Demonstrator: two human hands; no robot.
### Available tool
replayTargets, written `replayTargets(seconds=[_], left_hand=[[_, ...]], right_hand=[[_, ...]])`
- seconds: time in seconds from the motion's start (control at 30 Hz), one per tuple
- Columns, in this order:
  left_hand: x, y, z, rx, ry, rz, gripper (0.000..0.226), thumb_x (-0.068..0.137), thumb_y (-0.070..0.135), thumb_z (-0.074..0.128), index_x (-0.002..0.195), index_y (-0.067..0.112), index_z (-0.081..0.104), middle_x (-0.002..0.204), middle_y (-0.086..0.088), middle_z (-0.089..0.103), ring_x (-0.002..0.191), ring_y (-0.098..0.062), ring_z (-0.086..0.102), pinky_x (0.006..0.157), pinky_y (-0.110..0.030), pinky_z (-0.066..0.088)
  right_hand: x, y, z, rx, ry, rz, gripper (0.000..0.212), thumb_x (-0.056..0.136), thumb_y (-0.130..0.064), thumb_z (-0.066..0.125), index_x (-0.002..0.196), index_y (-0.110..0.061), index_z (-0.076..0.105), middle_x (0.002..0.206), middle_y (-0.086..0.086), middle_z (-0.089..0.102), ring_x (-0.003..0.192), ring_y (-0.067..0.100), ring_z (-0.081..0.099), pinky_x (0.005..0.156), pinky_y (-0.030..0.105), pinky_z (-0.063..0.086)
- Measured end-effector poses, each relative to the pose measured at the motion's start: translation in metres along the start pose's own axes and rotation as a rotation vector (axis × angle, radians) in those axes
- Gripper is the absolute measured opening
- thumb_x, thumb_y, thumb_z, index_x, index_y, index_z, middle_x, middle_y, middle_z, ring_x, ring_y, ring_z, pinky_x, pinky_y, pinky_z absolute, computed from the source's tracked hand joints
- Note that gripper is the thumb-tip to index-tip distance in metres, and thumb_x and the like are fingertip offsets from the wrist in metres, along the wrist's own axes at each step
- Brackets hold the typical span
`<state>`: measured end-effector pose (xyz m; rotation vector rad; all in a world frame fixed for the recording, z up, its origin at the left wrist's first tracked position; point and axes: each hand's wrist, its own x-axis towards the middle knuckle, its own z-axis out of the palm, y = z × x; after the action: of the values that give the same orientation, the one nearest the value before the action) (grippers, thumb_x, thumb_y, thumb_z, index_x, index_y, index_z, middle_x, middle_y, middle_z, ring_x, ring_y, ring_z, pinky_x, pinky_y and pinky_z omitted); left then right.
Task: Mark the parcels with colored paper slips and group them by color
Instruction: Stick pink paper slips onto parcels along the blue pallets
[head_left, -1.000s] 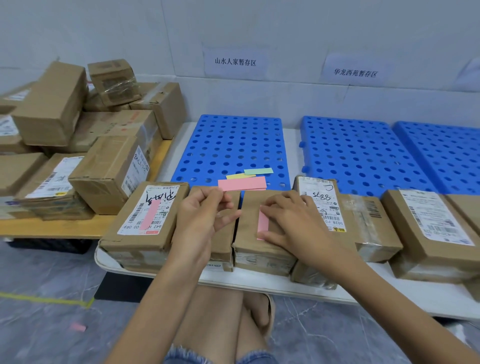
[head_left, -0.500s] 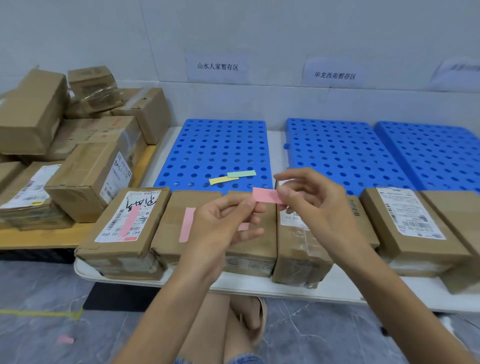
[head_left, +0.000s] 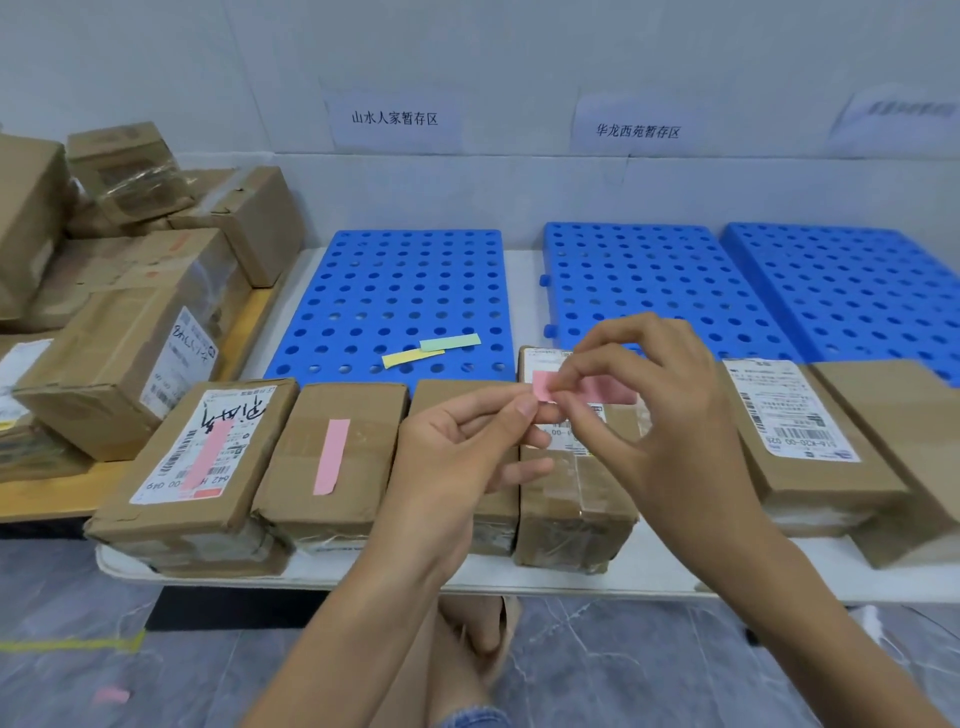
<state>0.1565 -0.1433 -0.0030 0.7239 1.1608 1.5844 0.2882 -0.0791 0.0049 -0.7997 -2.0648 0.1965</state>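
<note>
Both hands hold a pink paper slip (head_left: 597, 388) in the air above the row of cardboard parcels. My left hand (head_left: 462, 457) pinches its left end; my right hand (head_left: 660, 415) pinches it from the right. The leftmost parcel (head_left: 197, 467) carries a pink slip on its label, and the second parcel (head_left: 332, 457) has a pink slip (head_left: 331, 456) on top. The third parcel (head_left: 457, 389) is mostly hidden by my left hand. A fourth parcel (head_left: 571, 499) lies under my hands. A yellow slip (head_left: 410, 357) and a green slip (head_left: 450, 343) lie on the left blue pallet (head_left: 405, 291).
Two more parcels (head_left: 800, 447) sit to the right on the white table edge (head_left: 571, 582). Two further blue perforated pallets (head_left: 639, 275) lie behind. A pile of cardboard boxes (head_left: 130, 312) fills a wooden surface at left. A pink scrap (head_left: 111, 695) lies on the floor.
The hands have left the third parcel and its stuck slip. They brought a pink slip up and to the right, now over the fourth parcel. The view shifted slightly.
</note>
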Motion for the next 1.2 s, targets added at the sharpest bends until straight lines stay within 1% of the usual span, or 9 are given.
replayTargets(seconds=[0.17, 0.37, 0.67, 0.77, 0.83, 0.9, 0.97, 1.07, 1.2], left_hand=[[-0.001, -0.003, 0.006, 0.073, -0.006, 0.066, 0.012, 0.085, 0.008, 0.062, 0.088, 0.01, 0.074, 0.07, -0.002, 0.07, 0.063, -0.005, 0.063, 0.054, -0.02, 0.054], [-0.003, -0.004, 0.01, 0.149, -0.003, 0.115, 0.015, 0.086, 0.005, 0.062, 0.093, 0.01, 0.074, 0.08, -0.004, 0.074, 0.068, -0.008, 0.066, 0.053, -0.025, 0.057], [-0.003, -0.007, 0.018, 0.192, 0.025, 0.179, 0.013, 0.084, 0.003, 0.066, 0.088, 0.011, 0.075, 0.078, -0.002, 0.075, 0.065, -0.007, 0.067, 0.052, -0.023, 0.056], [-0.004, -0.006, 0.02, 0.2, 0.024, 0.203, 0.013, 0.084, 0.004, 0.066, 0.083, 0.013, 0.075, 0.074, 0.0, 0.074, 0.065, -0.006, 0.067, 0.052, -0.022, 0.055], [-0.005, -0.006, 0.021, 0.206, 0.021, 0.219, 0.012, 0.084, 0.005, 0.066, 0.082, 0.013, 0.074, 0.073, -0.001, 0.074, 0.067, -0.006, 0.068, 0.052, -0.022, 0.055], [-0.006, -0.006, 0.021, 0.205, 0.021, 0.225, 0.01, 0.084, 0.006, 0.066, 0.082, 0.012, 0.074, 0.073, -0.002, 0.074, 0.067, -0.007, 0.068, 0.053, -0.022, 0.055], [-0.006, -0.006, 0.021, 0.199, 0.016, 0.215, 0.01, 0.083, 0.007, 0.066, 0.082, 0.012, 0.074, 0.073, -0.003, 0.074, 0.065, -0.007, 0.067, 0.053, -0.024, 0.056], [-0.006, -0.006, 0.02, 0.183, 0.013, 0.197, 0.011, 0.084, 0.006, 0.064, 0.086, 0.01, 0.074, 0.074, -0.001, 0.074, 0.063, -0.006, 0.066, 0.053, -0.024, 0.057], [-0.007, -0.006, 0.019, 0.201, 0.007, 0.213, 0.014, 0.085, 0.003, 0.063, 0.088, 0.012, 0.074, 0.074, 0.0, 0.074, 0.065, -0.006, 0.066, 0.052, -0.023, 0.056]], right_hand=[[-0.002, 0.002, -0.002, -0.047, -0.009, 0.011, 0.013, 0.082, -0.033, 0.065, 0.085, -0.02, 0.068, 0.091, -0.006, 0.059, 0.088, 0.008, 0.049, 0.087, 0.042, 0.042], [-0.003, 0.003, -0.003, 0.003, 0.001, 0.04, 0.013, 0.08, -0.032, 0.06, 0.081, -0.02, 0.066, 0.088, -0.003, 0.058, 0.084, 0.009, 0.049, 0.083, 0.045, 0.045], [-0.006, 0.004, -0.004, 0.111, -0.026, 0.115, 0.012, 0.08, -0.032, 0.057, 0.079, -0.021, 0.063, 0.088, -0.009, 0.056, 0.085, 0.004, 0.049, 0.085, 0.028, 0.037], [-0.007, 0.004, -0.008, 0.182, -0.064, 0.168, 0.009, 0.08, -0.032, 0.059, 0.08, -0.023, 0.061, 0.088, -0.013, 0.056, 0.089, 0.005, 0.052, 0.084, 0.014, 0.035], [-0.008, 0.004, -0.01, 0.234, -0.074, 0.197, 0.005, 0.081, -0.025, 0.066, 0.081, -0.022, 0.062, 0.089, -0.011, 0.057, 0.091, 0.003, 0.052, 0.082, 0.006, 0.035], [-0.009, 0.004, -0.012, 0.267, -0.074, 0.209, 0.01, 0.082, -0.015, 0.07, 0.081, -0.021, 0.062, 0.089, -0.009, 0.058, 0.091, -0.001, 0.051, 0.081, 0.002, 0.035], [-0.009, 0.003, -0.012, 0.278, -0.067, 0.207, 0.011, 0.083, -0.013, 0.07, 0.082, -0.021, 0.062, 0.089, -0.007, 0.058, 0.09, -0.003, 0.05, 0.08, 0.001, 0.035], [-0.011, 0.002, -0.011, 0.239, -0.037, 0.15, 0.007, 0.083, -0.025, 0.068, 0.084, -0.02, 0.063, 0.088, -0.007, 0.057, 0.086, -0.003, 0.048, 0.08, 0.004, 0.036], [-0.013, 0.002, -0.007, 0.115, 0.019, 0.107, 0.013, 0.083, -0.034, 0.062, 0.085, -0.021, 0.064, 0.088, -0.01, 0.056, 0.083, -0.003, 0.047, 0.082, 0.017, 0.034]])
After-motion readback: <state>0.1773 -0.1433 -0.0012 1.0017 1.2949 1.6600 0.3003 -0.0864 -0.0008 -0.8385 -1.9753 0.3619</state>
